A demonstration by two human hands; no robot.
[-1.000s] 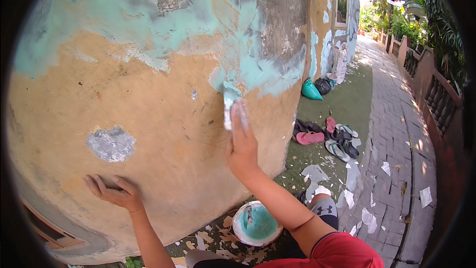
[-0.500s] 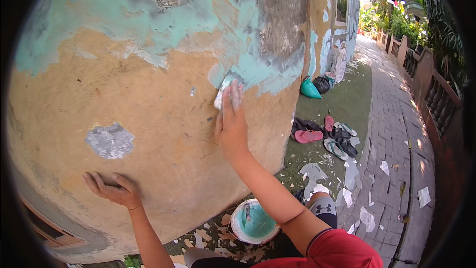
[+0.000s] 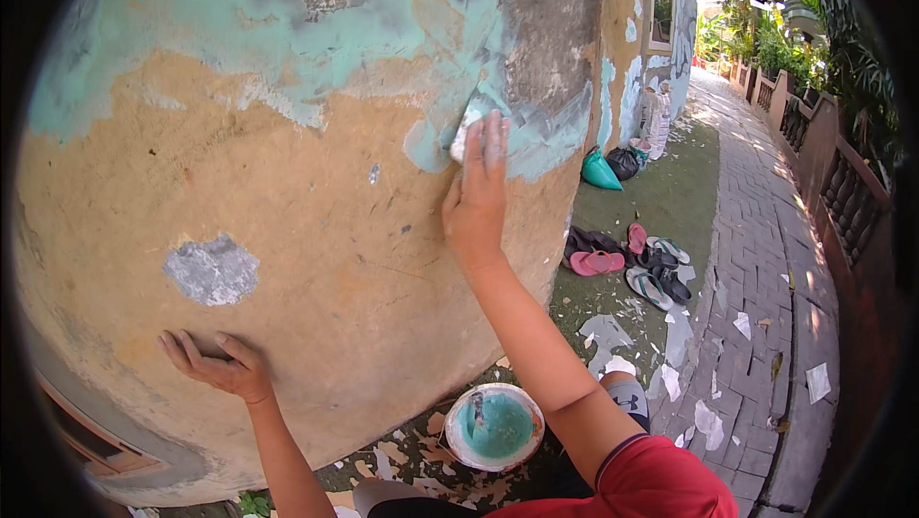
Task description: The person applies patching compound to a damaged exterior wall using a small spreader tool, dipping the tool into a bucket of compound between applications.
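Note:
My right hand [image 3: 479,192] is closed on a white-smeared putty scraper [image 3: 468,131], its fingers laid along the tool's back. The scraper presses on the wall [image 3: 316,202] at the lower edge of a band of turquoise putty [image 3: 335,44], which covers part of the tan and grey surface. With its fingers apart, my left hand [image 3: 225,368] rests against the bare tan wall, just below a grey patch [image 3: 212,270]. Below my right forearm, a white bucket [image 3: 457,441] with turquoise putty inside stands on the ground, a stick-like handle [image 3: 477,410] poking out of it.
Paint flakes [image 3: 709,424] litter the ground and the paved path [image 3: 756,259]. Several sandals [image 3: 649,286] lie beside the wall's corner. Beyond them sit a green bag [image 3: 600,170], a black bag [image 3: 622,164] and a white sack [image 3: 657,123]. A baluster fence [image 3: 850,188] borders the path.
My right hand and the scraper have slid up and to the right along the wall, over the turquoise putty. My left hand has stayed in place.

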